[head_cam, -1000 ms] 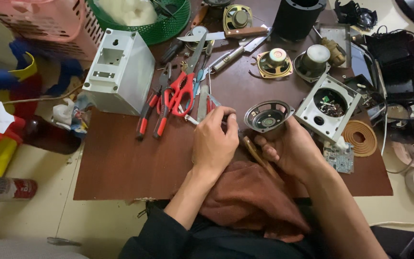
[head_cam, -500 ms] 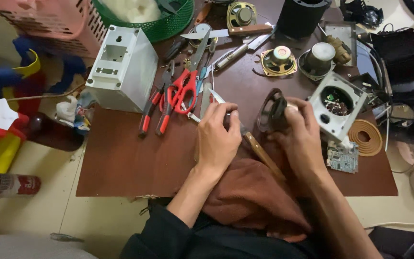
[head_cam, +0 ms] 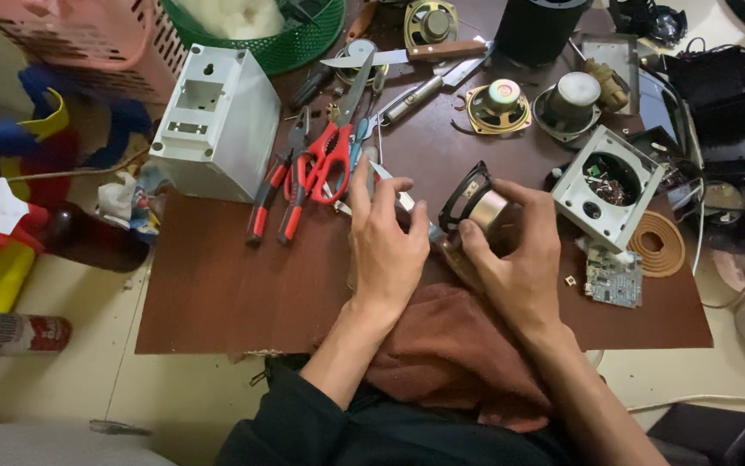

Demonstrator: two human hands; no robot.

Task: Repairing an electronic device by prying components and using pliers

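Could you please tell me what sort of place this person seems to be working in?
Probably a cluttered home repair bench for small electronics: loose speaker parts, a bare circuit board, and red-handled scissors and pliers crowd a brown table.

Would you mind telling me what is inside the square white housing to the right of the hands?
The white housing has a round opening showing a dark cavity with small red and pale bits, perhaps wires. Whatever lies deeper is hidden by its walls.
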